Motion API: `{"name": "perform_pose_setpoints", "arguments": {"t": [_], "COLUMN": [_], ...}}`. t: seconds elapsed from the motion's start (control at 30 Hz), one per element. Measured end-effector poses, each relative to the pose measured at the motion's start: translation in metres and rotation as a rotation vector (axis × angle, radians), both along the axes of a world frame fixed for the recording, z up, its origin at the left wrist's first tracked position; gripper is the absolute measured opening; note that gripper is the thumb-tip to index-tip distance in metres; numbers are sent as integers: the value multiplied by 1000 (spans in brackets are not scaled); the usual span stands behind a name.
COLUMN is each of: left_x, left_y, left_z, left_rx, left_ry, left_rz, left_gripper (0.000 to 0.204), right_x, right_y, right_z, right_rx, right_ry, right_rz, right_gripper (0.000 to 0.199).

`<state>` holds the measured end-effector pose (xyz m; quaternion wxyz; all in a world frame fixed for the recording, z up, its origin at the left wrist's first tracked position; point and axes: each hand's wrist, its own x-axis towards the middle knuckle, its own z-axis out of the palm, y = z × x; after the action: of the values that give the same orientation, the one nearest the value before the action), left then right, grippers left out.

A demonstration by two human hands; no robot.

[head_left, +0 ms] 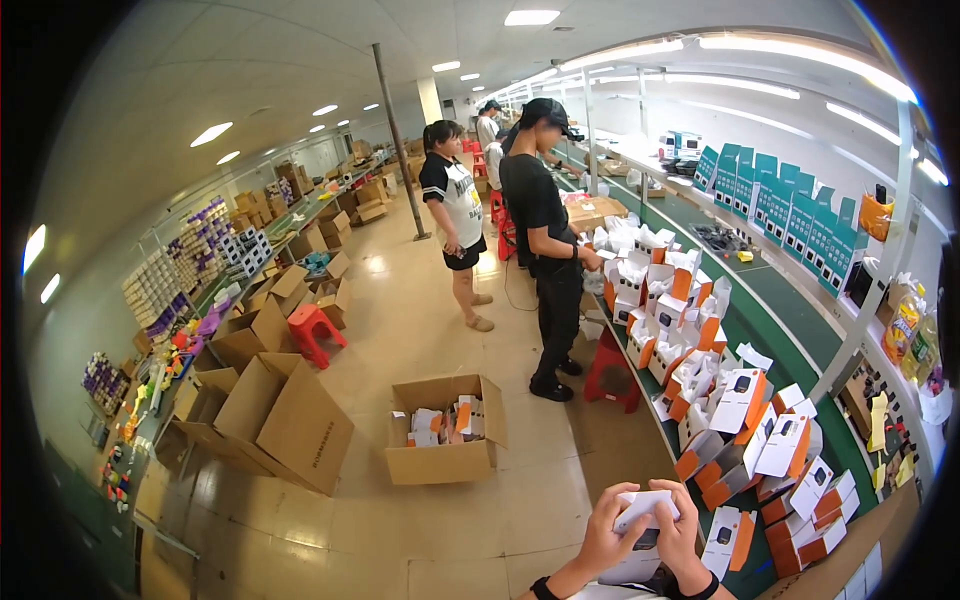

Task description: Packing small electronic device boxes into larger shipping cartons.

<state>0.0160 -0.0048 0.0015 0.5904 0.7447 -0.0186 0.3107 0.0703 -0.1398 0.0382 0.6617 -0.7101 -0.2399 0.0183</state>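
Note:
Low in the head view, my left hand (606, 535) and my right hand (681, 538) are closed around a small white carton (632, 570) from both sides. A dark device is printed on its front. My fingers and thumbs meet at its raised white top (645, 508); whether that is a flap or something inserted I cannot tell. Just right of my hands, an orange-and-white carton (721, 538) leans at the edge of the green bench. Beyond it many similar cartons (738, 400) stand with orange flaps open, several with white wrapping sticking out.
A large cardboard box (445, 463) holding small cartons sits on the floor ahead. A co-worker in black (540, 200) stands at the bench, near a red stool (612, 375). Another person (458, 205) stands in the aisle. Teal boxes (785, 210) line the shelf.

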Motion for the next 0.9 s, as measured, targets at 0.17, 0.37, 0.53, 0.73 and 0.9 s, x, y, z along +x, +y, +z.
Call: {"name": "perform_pose_setpoints", "arguments": {"t": [0.17, 0.37, 0.53, 0.73, 0.9], "left_x": [8, -4, 4, 17, 34], "left_y": [-10, -11, -11, -4, -1], "left_z": [11, 17, 23, 34, 36], "left_rx": [-7, 137, 174, 279, 249], "left_ry": [-159, -121, -207, -268, -344], "left_rz": [129, 88, 130, 133, 89], "left_gripper": [27, 27, 28, 37, 49], "right_x": [14, -2, 4, 19, 24], "right_y": [0, -2, -2, -2, -12], "right_z": [-4, 10, 18, 34, 33], "right_rx": [224, 209, 174, 185, 358], "right_ry": [230, 268, 42, -123, -44], "right_rz": [114, 46, 7, 68, 137], "right_gripper": [49, 63, 63, 62, 50]}}
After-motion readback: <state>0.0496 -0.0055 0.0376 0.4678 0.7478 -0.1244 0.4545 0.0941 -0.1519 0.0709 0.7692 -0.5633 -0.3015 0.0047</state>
